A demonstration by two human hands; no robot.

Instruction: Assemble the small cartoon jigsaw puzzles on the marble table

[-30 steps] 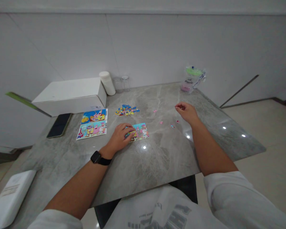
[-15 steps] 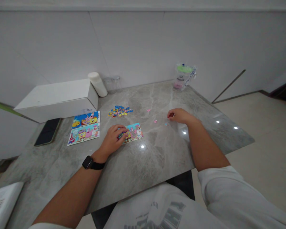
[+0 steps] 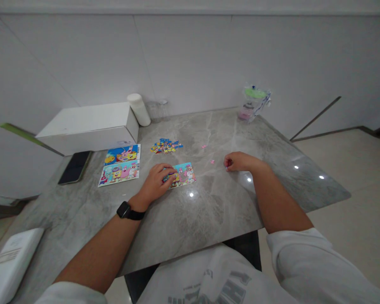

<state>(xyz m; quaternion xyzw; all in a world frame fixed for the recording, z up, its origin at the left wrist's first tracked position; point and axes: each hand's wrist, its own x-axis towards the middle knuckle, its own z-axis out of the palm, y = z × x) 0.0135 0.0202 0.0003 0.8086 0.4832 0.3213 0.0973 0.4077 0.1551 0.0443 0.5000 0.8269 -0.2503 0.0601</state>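
Note:
A partly covered, brightly coloured cartoon jigsaw puzzle lies flat on the grey table. My left hand, with a black watch on its wrist, rests over the puzzle's left part, fingers lying on it and holding nothing up. To the right, my right hand is low at the tabletop with thumb and fingers pinched on a small puzzle piece, mostly hidden by the fingertips. Two loose pink pieces, a nearer one and a farther one, lie between the puzzle and that hand.
Behind the puzzle is a pile of loose pieces. At left are two picture cards, a phone and a white box. A white bottle, clear glasses and a plastic bag stand along the wall.
My right hand has come down and slightly nearer, closing over the white-and-blue piece that lay beside it. My left hand stays on the puzzle. The whole view has shifted a little.

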